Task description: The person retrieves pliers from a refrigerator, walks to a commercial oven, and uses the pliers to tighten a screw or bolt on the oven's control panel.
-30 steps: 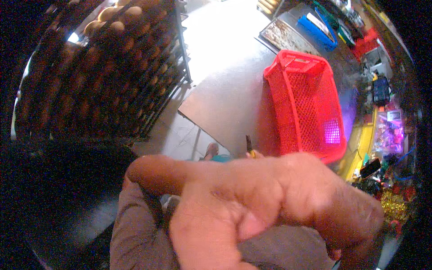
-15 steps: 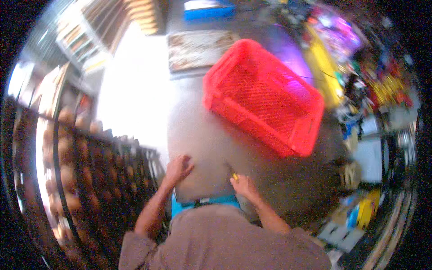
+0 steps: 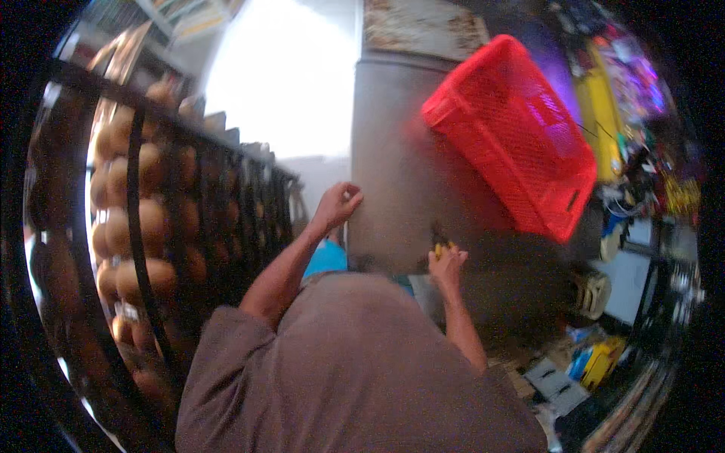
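My left hand point(image 3: 338, 202) is at the left edge of the metal table point(image 3: 389, 185), its fingers loosely curved and apart, with nothing seen in them. Lower on the right, my right hand point(image 3: 448, 266) grips a small dark tool with yellow handles point(image 3: 442, 245), which looks like pliers, held over the table near its front edge. Beyond both hands a red perforated plastic crate point(image 3: 510, 143) lies at an angle on the table. A rust-marked pale tray point(image 3: 419, 23) is at the table's far end.
A dark rack point(image 3: 136, 102) with round tan items stands close on my left. Along the right are a yellow bar point(image 3: 600, 121), clutter of small coloured objects and wires, a stack of stools point(image 3: 593, 294) and scattered boxes. Something turquoise point(image 3: 325, 258) is under the table edge.
A hand that filled the lower view a second ago has moved away. The view has swung round, and both arms now reach toward the table, the right hand with the tool.
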Demonstrator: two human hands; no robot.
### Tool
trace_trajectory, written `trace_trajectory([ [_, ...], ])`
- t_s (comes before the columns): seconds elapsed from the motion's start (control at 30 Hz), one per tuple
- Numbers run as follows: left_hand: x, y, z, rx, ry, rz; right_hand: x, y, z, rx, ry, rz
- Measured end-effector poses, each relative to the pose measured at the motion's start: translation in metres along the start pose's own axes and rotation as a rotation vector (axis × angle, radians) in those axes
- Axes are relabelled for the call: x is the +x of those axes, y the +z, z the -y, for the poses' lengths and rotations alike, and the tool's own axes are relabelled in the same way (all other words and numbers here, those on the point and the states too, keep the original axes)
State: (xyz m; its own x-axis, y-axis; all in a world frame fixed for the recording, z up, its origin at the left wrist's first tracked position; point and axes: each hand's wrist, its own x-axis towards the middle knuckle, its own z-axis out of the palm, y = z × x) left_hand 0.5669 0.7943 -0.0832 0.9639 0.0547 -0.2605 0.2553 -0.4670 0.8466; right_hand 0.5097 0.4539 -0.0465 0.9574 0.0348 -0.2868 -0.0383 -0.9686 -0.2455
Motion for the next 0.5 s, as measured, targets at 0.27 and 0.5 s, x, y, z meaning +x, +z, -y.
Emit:
trace_trajectory([
  [0.27,-0.082,-0.029,0.067,0.146,-0.234,0.060,0.015,-0.008,0.009,-0.070,-0.152,-0.012],
  [0.5,-0.042,-0.032,0.066,0.389,-0.221,0.422,0.031,0.003,0.006,-0.161,-0.086,-0.054],
])
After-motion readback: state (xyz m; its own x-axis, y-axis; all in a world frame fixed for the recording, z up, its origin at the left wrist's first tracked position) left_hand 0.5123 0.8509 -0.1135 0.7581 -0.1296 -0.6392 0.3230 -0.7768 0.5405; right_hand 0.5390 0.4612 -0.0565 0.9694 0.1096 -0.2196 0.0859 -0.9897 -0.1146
